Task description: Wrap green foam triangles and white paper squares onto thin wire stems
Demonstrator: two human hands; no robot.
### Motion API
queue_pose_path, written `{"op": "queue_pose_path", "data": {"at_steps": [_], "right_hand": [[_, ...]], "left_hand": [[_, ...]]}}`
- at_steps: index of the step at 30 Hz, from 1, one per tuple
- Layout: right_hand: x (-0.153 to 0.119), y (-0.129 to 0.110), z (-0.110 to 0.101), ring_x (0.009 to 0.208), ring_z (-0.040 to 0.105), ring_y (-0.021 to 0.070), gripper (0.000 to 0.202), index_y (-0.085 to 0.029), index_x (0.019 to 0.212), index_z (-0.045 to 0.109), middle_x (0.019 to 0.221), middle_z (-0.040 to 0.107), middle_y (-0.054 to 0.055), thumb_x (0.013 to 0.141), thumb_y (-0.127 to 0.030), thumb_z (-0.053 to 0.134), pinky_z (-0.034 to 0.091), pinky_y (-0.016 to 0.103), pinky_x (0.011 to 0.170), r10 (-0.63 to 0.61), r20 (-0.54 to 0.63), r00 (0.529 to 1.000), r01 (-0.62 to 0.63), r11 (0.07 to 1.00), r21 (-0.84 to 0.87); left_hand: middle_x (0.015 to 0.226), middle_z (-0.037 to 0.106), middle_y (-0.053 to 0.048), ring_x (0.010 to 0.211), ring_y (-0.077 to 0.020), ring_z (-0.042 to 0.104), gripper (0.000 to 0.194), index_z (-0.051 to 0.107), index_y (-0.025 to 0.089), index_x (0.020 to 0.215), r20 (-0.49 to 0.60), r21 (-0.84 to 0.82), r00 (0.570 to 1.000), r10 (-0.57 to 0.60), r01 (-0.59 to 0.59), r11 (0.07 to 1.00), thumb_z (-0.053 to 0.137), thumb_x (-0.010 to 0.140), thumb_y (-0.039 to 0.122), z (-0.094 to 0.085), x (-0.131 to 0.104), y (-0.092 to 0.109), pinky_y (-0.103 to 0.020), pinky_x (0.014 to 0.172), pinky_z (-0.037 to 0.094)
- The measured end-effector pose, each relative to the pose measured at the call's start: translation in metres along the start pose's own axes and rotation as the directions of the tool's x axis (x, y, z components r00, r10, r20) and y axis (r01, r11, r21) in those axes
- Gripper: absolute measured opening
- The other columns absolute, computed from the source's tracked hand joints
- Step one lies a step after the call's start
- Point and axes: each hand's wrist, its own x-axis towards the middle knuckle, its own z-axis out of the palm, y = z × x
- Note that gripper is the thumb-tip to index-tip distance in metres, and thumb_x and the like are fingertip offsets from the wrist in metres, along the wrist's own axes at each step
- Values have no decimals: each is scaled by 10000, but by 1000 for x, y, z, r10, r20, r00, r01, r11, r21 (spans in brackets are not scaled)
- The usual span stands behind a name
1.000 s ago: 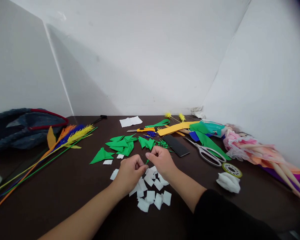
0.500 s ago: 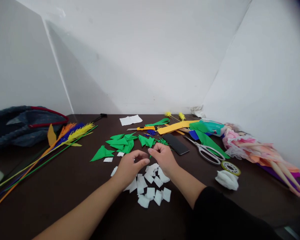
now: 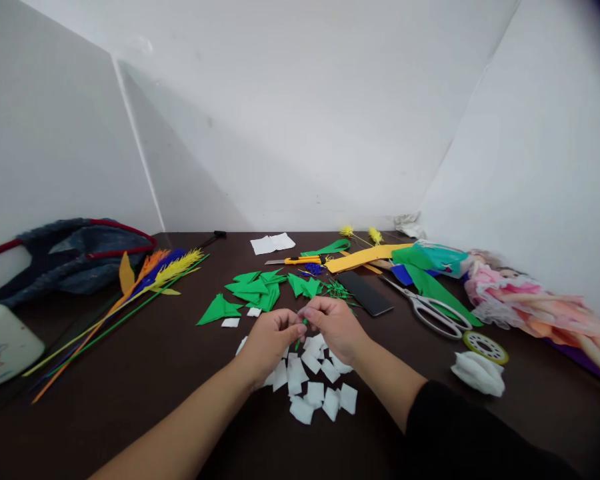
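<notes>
Fingertips of your left hand [image 3: 270, 337] and right hand [image 3: 336, 325] meet, pinched on a thin green stem [image 3: 300, 337] just above the white paper squares [image 3: 314, 387] on the table [image 3: 130, 400]. Pinch unevenly and that slim piece could bend or drop among the scraps.

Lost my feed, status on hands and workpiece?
Left hand and right hand pinch a thin green stem piece between them. White paper squares lie underneath. Nothing in the way.
</notes>
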Motion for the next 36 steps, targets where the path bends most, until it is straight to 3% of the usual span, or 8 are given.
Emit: {"op": "queue_pose_path", "data": {"at_steps": [7, 12, 16, 20, 22, 24, 29, 36], "right_hand": [[2, -1, 2, 497, 295, 90, 300, -186, 491, 389, 488, 335, -62, 661, -304, 606, 255, 230, 489, -80, -125, 989, 44, 962, -269], [3, 4, 5, 476, 258, 89, 388, -198, 469, 300, 477, 271, -71, 651, -329, 617, 227, 237, 468, -98, -191, 977, 33, 947, -318], [3, 4, 8, 463, 257, 82, 403, -192, 463, 315, 462, 277, -75, 624, -339, 655, 210, 235, 455, -46, -247, 968, -20, 965, -261], [2, 0, 6, 466, 340, 85, 263, -162, 658, 562, 515, 429, -43, 687, -422, 592, 250, 236, 468, 80, -80, 994, -82, 996, -24], [1, -1, 4, 490, 372, 87, 258, -159, 762, 613, 566, 473, -26, 684, -405, 601, 280, 241, 494, 112, 1, 994, -112, 991, 73], [1, -3, 4, 509, 376, 87, 201, -157, 722, 627, 589, 493, -17, 650, -344, 641, 299, 248, 522, 112, 26, 993, -114, 988, 106], [2, -2, 7, 513, 341, 89, 169, -164, 548, 532, 533, 454, -38, 625, -262, 647, 286, 247, 528, 86, -17, 996, -83, 987, 137], [6, 9, 9, 501, 306, 85, 278, -183, 544, 395, 518, 362, -65, 641, -278, 637, 255, 231, 495, 29, -122, 992, -23, 998, 53]], "left_hand": [[559, 518, 22, 541, -102, 434, 112, 522, 146, 611, 61, 42, 998, -2, -1, 999, 550, 686, 223, -2, -4, -2, -220, 543, 339], [553, 547, 19, 560, -115, 457, 90, 539, 151, 591, 32, 207, 999, 3, -10, 978, 558, 666, 199, -2, -6, -3, -223, 556, 347], [549, 540, 24, 564, -115, 464, 92, 531, 155, 586, 16, 203, 1000, 19, -22, 979, 549, 670, 189, -1, -7, -3, -225, 563, 348], [529, 513, 31, 530, -106, 448, 100, 534, 148, 608, 3, 43, 999, -37, 37, 998, 558, 675, 219, -4, -6, -4, -219, 539, 345], [530, 514, 29, 529, -103, 448, 114, 534, 144, 610, 1, -8, 999, -46, 46, 999, 566, 675, 231, -5, -6, -4, -220, 548, 349], [530, 516, 28, 529, -100, 445, 129, 531, 143, 601, 0, -26, 999, -43, 43, 999, 573, 675, 239, -7, -6, -4, -220, 554, 347], [523, 521, 32, 517, -95, 435, 136, 533, 143, 598, 20, -33, 998, -61, 62, 998, 585, 667, 247, -9, -8, -2, -217, 542, 329], [539, 528, 23, 530, -97, 439, 89, 538, 131, 619, 55, -12, 997, -50, 51, 999, 565, 673, 198, -9, -8, -5, -221, 545, 332]]}}
